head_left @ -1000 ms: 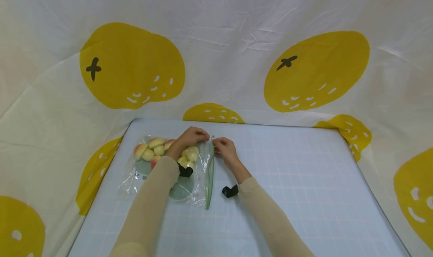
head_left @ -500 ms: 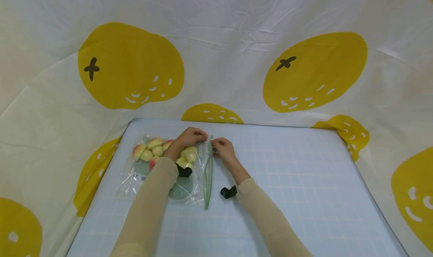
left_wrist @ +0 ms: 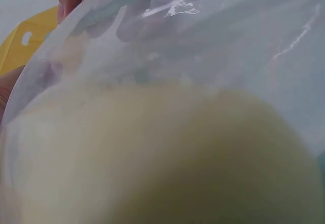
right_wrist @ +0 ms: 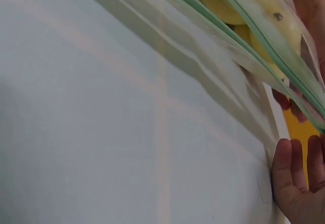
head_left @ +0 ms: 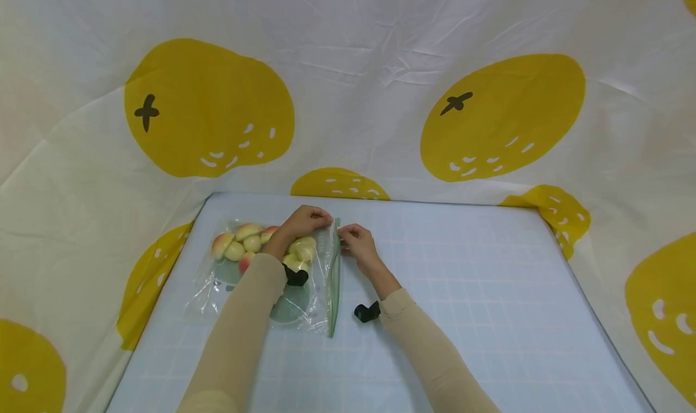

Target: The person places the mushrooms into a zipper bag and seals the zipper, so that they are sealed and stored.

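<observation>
A clear zip bag [head_left: 319, 292] with a green zip strip [head_left: 334, 286] lies on the table, the strip on its right side. Several toy mushrooms [head_left: 235, 251], pale yellow with some reddish caps, are inside it. My left hand [head_left: 304, 221] reaches across the bag and pinches its far corner beside the strip. Just right of that corner, my right hand [head_left: 359, 244] pinches the strip's far end between thumb and finger. In the right wrist view, the two green edges [right_wrist: 254, 36] stand apart and meet near the fingers. A blurred pale mushroom [left_wrist: 167, 158] fills much of the left wrist view.
The table [head_left: 478, 292] has a pale blue checked cover. Black wrist mounts sit at each sleeve cuff, the left one [head_left: 296, 276] over the bag. A white cloth with yellow fruit shapes [head_left: 212, 108] hangs behind and at both sides.
Both hands stay at the far corner of the bag. The green strip's far end has shifted slightly left, and the right hand's fingers have shifted a little. The whole view drifts slightly.
</observation>
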Demonstrator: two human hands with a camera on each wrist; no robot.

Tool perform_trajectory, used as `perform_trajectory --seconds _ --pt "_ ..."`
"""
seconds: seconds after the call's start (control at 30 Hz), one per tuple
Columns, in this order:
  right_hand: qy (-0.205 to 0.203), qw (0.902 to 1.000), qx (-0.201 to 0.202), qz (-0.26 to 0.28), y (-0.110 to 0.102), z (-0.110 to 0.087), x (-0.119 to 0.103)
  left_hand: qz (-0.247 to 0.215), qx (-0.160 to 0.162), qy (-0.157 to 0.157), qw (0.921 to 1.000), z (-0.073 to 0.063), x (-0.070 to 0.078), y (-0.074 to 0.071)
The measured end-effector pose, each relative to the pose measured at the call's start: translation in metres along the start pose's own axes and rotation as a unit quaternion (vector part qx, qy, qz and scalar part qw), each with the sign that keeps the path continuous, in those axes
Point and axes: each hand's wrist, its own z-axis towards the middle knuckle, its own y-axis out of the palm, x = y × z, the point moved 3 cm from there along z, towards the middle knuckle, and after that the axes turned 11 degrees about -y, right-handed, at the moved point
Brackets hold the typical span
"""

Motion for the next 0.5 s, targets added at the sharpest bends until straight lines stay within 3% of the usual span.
perform_trajectory --seconds 0.5 --pt "0.011 0.9998 -0.010 -0.011 0.0002 -0.0093 -0.0023 -0.006 0.009 0.000 0.9999 0.0036 -0.0053 -0.0015"
